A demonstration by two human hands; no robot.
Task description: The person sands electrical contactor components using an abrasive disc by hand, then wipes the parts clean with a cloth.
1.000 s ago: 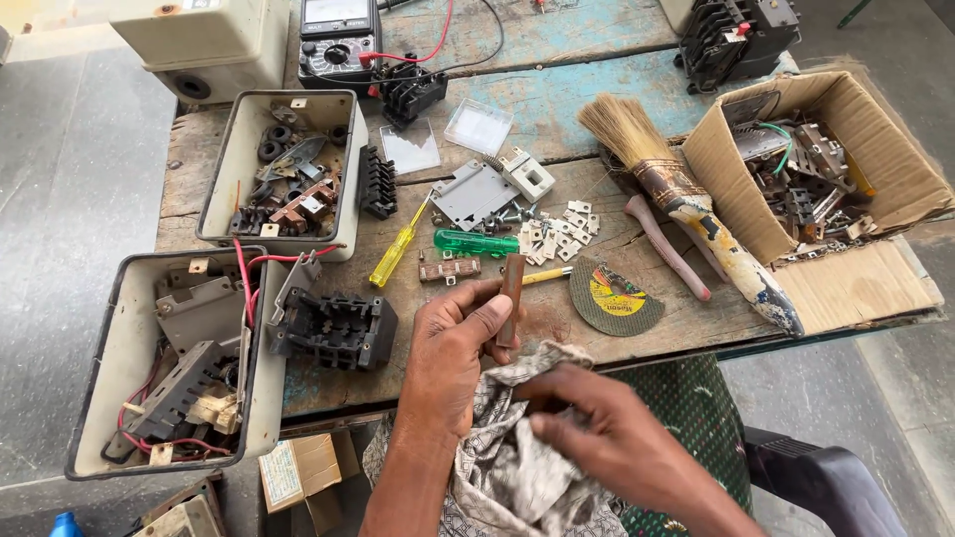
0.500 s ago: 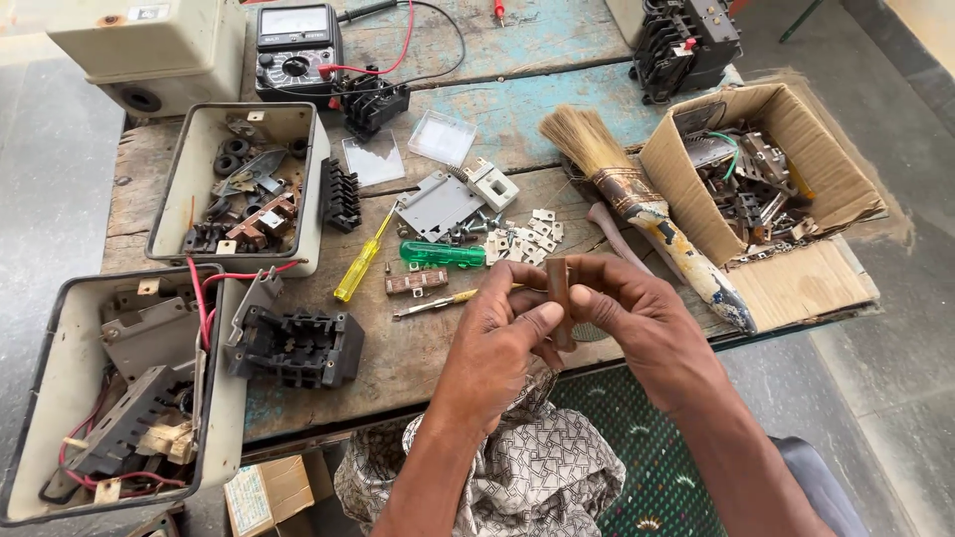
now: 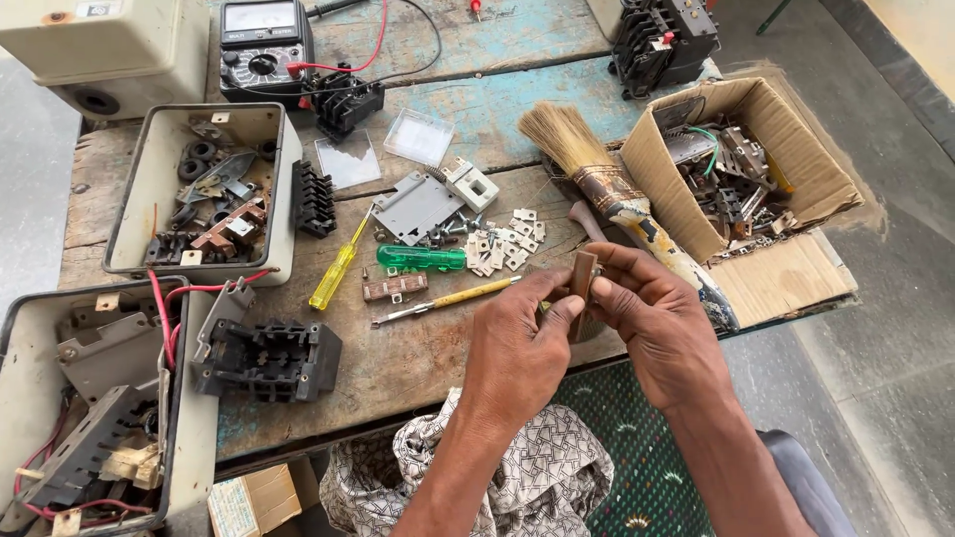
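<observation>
Both hands, L (image 3: pixel 517 348) & R (image 3: pixel 652 318), pinch 1 brown strip (image 3: pixel 582 278) together above tabletop (image 3: pixel 418 348). Nearby: 2 screwdrivers, yellow (image 3: pixel 333 273) & green (image 3: pixel 423 258); 1 brush (image 3: pixel 597 179); 1 carton (image 3: pixel 796 283).

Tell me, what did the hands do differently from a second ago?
The right hand let go of the patterned cloth, rose over the table and took hold of the small brown strip together with the left hand. The cloth sank to the lap. The tools and boxes stayed put.

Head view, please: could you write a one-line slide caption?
Both hands, left hand and right hand, hold a small brown strip above a cluttered wooden workbench.
</observation>
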